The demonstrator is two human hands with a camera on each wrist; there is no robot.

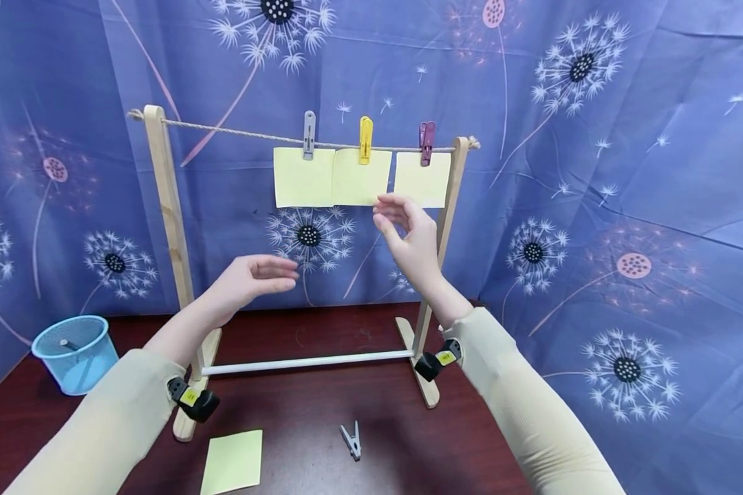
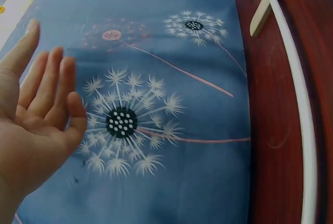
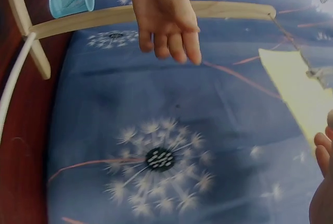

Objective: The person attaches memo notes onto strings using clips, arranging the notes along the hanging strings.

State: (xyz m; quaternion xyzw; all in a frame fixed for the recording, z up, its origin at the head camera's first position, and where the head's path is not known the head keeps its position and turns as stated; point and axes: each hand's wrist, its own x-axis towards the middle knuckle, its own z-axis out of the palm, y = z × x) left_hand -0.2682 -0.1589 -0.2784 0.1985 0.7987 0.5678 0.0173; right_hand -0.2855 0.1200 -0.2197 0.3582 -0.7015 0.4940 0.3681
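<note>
Three pale yellow paper notes hang from a rope (image 1: 223, 129). The left note (image 1: 303, 180) is held by a grey clothespin (image 1: 309, 136), the middle note (image 1: 360, 180) by a yellow clothespin (image 1: 365, 140), and the right note (image 1: 422, 182) by a purple clothespin (image 1: 427, 143). My right hand (image 1: 411, 237) is raised with loosely bent fingers. Its fingertips overlap the middle note's lower right corner in the head view, thumb apart below them. My left hand (image 1: 248, 282) hovers below and left of the notes, fingers extended and holding nothing.
The rope spans two wooden posts (image 1: 172, 206), joined low down by a white rod (image 1: 309, 362). On the dark red table lie a loose grey clothespin (image 1: 352, 441) and a yellow note (image 1: 232, 462). A blue mesh basket (image 1: 77, 354) stands left; a dandelion-print curtain (image 1: 594, 172) hangs behind.
</note>
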